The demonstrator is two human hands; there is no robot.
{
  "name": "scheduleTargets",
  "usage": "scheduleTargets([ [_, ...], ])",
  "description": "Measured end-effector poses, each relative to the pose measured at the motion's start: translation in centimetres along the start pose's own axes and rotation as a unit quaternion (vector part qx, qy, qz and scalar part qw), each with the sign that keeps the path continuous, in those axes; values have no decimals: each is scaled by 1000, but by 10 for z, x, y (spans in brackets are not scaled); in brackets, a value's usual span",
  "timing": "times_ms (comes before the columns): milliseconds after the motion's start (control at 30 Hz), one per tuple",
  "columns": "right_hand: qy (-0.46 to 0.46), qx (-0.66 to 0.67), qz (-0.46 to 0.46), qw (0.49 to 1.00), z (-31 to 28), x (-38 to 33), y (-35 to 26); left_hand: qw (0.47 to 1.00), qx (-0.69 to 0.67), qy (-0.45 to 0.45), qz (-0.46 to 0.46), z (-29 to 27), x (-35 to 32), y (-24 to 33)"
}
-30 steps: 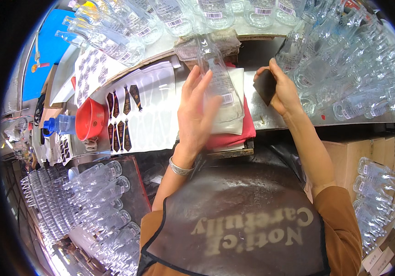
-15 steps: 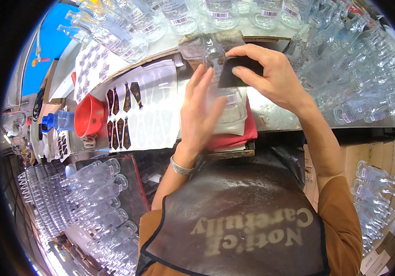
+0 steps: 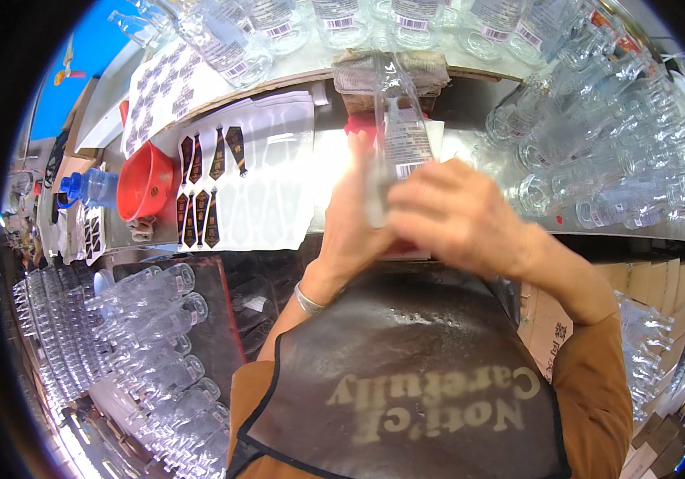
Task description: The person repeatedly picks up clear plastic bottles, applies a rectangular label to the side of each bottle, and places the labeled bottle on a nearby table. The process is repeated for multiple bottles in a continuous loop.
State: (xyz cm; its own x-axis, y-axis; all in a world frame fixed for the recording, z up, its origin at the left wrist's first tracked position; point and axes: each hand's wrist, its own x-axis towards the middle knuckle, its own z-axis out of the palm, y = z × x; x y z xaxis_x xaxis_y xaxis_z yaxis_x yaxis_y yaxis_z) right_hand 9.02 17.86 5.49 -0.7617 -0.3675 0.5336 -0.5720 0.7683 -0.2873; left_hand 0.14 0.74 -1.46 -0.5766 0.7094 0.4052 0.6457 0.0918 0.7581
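Note:
A clear glass bottle (image 3: 406, 136) with a printed back label lies in front of me, its neck pointing away over a folded grey cloth (image 3: 350, 77). My left hand (image 3: 350, 203) grips the bottle's near end from the left, its fingers running along the side. My right hand (image 3: 450, 211) is at the bottle's near right side, fingers bent inward and smeared by motion. Whether it holds anything is hidden. Left of the bottle lies a white sheet (image 3: 271, 184) carrying several dark tie-shaped decals (image 3: 217, 156) and pale outlines of others.
Labelled glass bottles (image 3: 414, 24) stand along the back. More lie stacked at the right (image 3: 598, 160) and lower left (image 3: 159, 311). A red bowl (image 3: 144, 182) and a blue-capped plastic bottle (image 3: 95, 188) are at the left. Cardboard boxes (image 3: 646, 279) sit at the lower right.
My right hand has come down toward me, and the dark flat square it held no longer shows. My left hand has moved lower, to the bottle's near end. The view has shifted slightly.

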Motion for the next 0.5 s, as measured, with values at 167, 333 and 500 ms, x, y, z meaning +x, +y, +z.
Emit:
scheduleTargets([
  [167,104,-113,-2,988,-7,31,11,996,-17,86,14,8,-1,12],
  [333,-99,88,34,991,5,33,-8,996,-39,63,-41,11,-12,-7],
  [500,143,-141,111,973,-15,61,79,998,-14,35,-59,10,-10,2],
])
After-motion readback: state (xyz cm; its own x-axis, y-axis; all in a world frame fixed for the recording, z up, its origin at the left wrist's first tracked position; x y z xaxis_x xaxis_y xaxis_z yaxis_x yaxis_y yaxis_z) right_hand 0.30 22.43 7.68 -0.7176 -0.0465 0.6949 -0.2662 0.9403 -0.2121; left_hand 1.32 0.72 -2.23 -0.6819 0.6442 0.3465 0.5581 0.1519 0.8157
